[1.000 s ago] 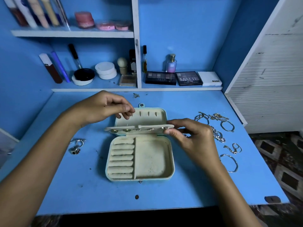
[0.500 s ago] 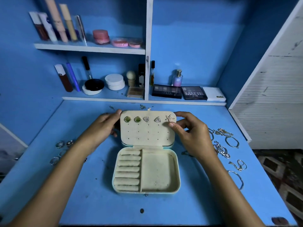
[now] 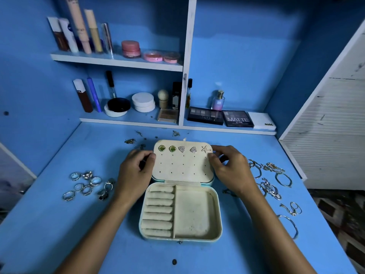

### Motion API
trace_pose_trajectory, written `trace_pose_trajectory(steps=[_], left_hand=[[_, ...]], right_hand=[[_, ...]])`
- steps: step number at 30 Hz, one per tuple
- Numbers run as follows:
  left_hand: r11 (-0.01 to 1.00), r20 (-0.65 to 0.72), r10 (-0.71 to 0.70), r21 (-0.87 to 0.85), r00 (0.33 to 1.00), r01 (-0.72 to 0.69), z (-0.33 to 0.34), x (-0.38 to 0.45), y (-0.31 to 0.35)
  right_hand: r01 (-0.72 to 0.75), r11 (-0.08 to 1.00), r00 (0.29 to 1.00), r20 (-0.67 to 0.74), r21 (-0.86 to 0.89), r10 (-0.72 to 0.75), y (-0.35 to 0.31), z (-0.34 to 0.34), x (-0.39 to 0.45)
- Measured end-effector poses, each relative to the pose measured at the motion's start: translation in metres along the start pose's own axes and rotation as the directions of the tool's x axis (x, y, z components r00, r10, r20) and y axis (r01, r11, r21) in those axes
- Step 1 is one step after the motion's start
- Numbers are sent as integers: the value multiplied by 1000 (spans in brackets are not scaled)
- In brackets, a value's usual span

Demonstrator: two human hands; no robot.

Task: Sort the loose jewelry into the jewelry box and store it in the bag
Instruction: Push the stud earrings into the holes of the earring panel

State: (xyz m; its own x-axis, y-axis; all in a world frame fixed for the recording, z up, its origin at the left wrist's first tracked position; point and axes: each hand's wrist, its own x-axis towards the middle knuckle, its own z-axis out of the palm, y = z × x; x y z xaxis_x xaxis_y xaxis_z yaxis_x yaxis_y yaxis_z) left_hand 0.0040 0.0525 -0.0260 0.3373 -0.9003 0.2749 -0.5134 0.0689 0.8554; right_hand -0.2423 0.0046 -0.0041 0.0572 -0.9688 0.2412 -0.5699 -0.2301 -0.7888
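Note:
A pale jewelry box (image 3: 194, 214) lies open on the blue table, with ring rolls on the left and a bare compartment on the right. Its cream earring panel (image 3: 182, 167) lies flat over the lid, with several stud earrings (image 3: 182, 149) pinned along its top row. My left hand (image 3: 134, 173) holds the panel's left edge with curled fingers. My right hand (image 3: 230, 171) pinches its right edge near the star earring. Several rings (image 3: 87, 185) lie loose on the left; bracelets and chains (image 3: 270, 180) lie on the right. No bag is in view.
Shelves behind the table hold cosmetics: tubes (image 3: 79, 30), pink jars (image 3: 131, 48), palettes (image 3: 238, 118) and a perfume bottle (image 3: 218, 100). Small loose pieces (image 3: 130, 141) lie behind the box. A white slatted panel (image 3: 333, 123) stands on the right.
The earring panel, held edge-on between my hands a second ago, has been turned face up and laid flat over the lid. The camera tilted, so the rings on the left came into view.

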Motion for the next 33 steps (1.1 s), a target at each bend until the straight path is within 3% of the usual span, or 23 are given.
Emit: trace_pose_trajectory(steps=[7, 18, 25, 33], left_hand=[[997, 6, 63, 44, 998, -63, -1, -4, -4], [999, 5, 34, 38, 999, -34, 0, -4, -5], [999, -24, 44, 32, 999, -43, 1, -3, -5], [999, -37, 36, -2, 999, -36, 1, -2, -5]], right_hand=[[-47, 995, 993, 103, -88, 56, 2, 1, 3], [-52, 978, 983, 164, -201, 86, 2, 1, 21], [116, 953, 992, 80, -282, -97, -24, 24, 54], [297, 905, 941, 256, -305, -222, -69, 72, 93]])
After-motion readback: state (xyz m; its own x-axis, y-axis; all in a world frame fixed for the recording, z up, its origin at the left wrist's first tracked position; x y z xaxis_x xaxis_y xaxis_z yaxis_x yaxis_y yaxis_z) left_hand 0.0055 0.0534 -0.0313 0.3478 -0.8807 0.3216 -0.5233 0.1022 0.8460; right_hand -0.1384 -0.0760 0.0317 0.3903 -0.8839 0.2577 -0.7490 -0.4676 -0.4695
